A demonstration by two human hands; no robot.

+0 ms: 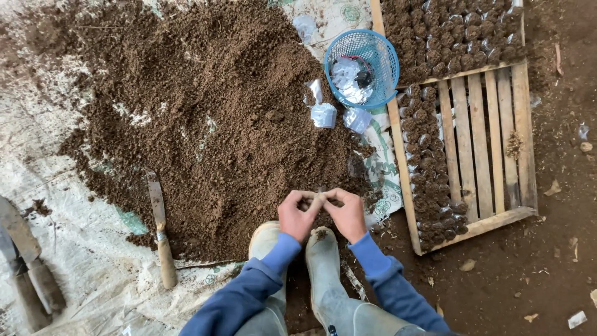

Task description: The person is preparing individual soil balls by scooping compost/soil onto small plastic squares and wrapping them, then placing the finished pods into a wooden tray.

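Low in the frame's middle, both hands, left hand (297, 214) and right hand (346, 213), are pinching one small clear bag (321, 195) between touching fingertips, over the soil pile's (211, 106) near edge.

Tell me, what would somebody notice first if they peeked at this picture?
Probably the big heap of dark soil spread over the pale sheet, filling the upper left. Next, the bright blue basket up top, beside a wooden pallet packed with little soil-filled bags. At the bottom, the left hand and right hand pinch something small together.
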